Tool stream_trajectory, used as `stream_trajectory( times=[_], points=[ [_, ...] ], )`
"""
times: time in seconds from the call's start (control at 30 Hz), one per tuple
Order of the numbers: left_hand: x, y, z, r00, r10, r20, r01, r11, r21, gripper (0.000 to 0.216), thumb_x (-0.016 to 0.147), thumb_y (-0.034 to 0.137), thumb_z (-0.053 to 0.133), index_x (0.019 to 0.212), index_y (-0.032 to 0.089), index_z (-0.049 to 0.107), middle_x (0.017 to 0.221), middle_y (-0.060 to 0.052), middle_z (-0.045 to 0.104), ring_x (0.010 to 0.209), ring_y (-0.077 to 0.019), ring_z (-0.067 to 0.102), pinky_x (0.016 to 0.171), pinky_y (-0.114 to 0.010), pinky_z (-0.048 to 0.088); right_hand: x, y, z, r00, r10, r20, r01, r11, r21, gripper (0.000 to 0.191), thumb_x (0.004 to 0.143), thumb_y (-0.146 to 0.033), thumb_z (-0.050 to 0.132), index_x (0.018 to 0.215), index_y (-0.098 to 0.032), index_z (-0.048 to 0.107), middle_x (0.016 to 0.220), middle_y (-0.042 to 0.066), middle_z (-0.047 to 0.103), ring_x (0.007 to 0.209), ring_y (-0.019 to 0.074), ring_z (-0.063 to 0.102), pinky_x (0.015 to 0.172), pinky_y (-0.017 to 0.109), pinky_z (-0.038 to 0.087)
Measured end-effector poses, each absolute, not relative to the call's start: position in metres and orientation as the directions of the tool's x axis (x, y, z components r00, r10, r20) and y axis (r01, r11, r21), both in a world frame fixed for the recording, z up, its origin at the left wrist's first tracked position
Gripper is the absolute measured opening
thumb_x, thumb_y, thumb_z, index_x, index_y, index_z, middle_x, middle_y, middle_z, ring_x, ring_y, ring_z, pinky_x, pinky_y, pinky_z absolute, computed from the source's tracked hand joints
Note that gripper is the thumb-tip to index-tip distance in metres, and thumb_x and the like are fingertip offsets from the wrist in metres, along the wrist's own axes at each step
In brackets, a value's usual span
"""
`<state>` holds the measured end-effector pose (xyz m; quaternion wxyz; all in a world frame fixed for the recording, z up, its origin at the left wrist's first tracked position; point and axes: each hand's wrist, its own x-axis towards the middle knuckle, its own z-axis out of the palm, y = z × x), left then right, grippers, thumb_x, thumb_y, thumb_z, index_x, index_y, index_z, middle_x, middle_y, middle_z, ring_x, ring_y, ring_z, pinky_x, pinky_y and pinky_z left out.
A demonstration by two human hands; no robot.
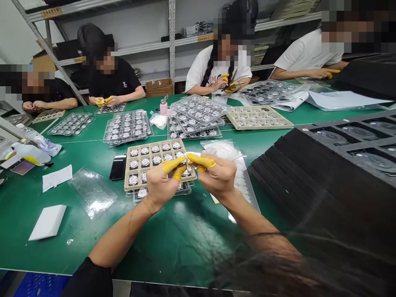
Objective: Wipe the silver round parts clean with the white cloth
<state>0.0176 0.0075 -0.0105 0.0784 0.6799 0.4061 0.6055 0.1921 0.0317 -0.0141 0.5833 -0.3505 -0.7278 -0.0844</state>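
From my remote seat, the step in hand reads as close two-handed work: the left hand [160,185] and the right hand [219,176] meet above a beige moulded tray [130,186] holding rows of round silver-and-black discs [155,149]. Both hands are clenched in a tight pinch, grasping a small white-and-silver piece [188,162] held just above the tray's right-hand end (at this distance, I can't tell exactly what the piece is). Yellow rubber finger cots [201,161] cover the pinching fingers and hide much of it. Judging by that hold, the next move calls for steady, even pressure from both sides, with the fingertips kept clear of the discs below.

Under the beige tray sits a clear plastic blister tray [140,195], and a black smartphone [118,167] lies just left of both on the green bench mat [52,255]. A clear bag of white material [222,149] lies beside the right hand, and a black foam tray [297,165] fills the right side of the view. Farther along the bench, a seated co-worker [114,82] works near stacked clear plastic trays [126,128].
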Motion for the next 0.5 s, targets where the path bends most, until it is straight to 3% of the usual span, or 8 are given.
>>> stream_trajectory(
  times=[0.1, 0.23, 0.33, 0.5],
  points=[
    [0.021, 0.012, -0.009, -0.152, 0.777, 0.611, 0.198, -0.582, 0.789, 0.017, 0.083, 0.026, 0.082, 0.100, 0.021, 0.082, 0.094, -0.005, 0.082, 0.083, -0.0188, 0.079, 0.080, -0.031, 0.067, 0.202, 0.031, 0.003, -0.072, 0.590, 0.805, 0.522, 0.710, -0.473, 0.036, 0.082, -0.004, 0.058, 0.098, -0.025, 0.082, 0.090, -0.001, 0.082, 0.074, 0.0167, 0.077, 0.065, 0.026, 0.062],
    [0.023, 0.015, -0.005, -0.135, 0.835, 0.533, -0.027, -0.540, 0.841, 0.018, 0.081, 0.026, 0.085, 0.097, 0.019, 0.080, 0.096, -0.004, 0.078, 0.089, -0.0158, 0.078, 0.086, -0.027, 0.065, 0.210, 0.025, 0.020, -0.134, 0.517, 0.845, 0.422, 0.802, -0.423, 0.030, 0.086, -0.008, 0.066, 0.102, -0.027, 0.083, 0.098, -0.001, 0.083, 0.084, 0.0160, 0.079, 0.074, 0.025, 0.064],
    [0.020, 0.015, -0.005, -0.076, 0.826, 0.559, 0.024, -0.559, 0.829, 0.015, 0.084, 0.025, 0.080, 0.098, 0.019, 0.080, 0.101, -0.007, 0.076, 0.094, -0.0162, 0.076, 0.086, -0.027, 0.064, 0.203, 0.020, 0.016, -0.155, 0.470, 0.869, 0.422, 0.827, -0.372, 0.034, 0.088, -0.007, 0.066, 0.106, -0.030, 0.082, 0.102, -0.001, 0.082, 0.087, 0.0149, 0.079, 0.076, 0.024, 0.065],
    [0.014, 0.009, -0.008, 0.012, 0.732, 0.681, 0.357, -0.639, 0.681, 0.013, 0.083, 0.023, 0.077, 0.094, 0.021, 0.082, 0.090, -0.006, 0.081, 0.081, -0.0178, 0.075, 0.078, -0.030, 0.064, 0.192, 0.021, -0.006, -0.153, 0.456, 0.877, 0.454, 0.820, -0.348, 0.041, 0.085, -0.006, 0.057, 0.104, -0.031, 0.082, 0.102, -0.001, 0.082, 0.082, 0.0152, 0.079, 0.070, 0.026, 0.065]
  ],
)
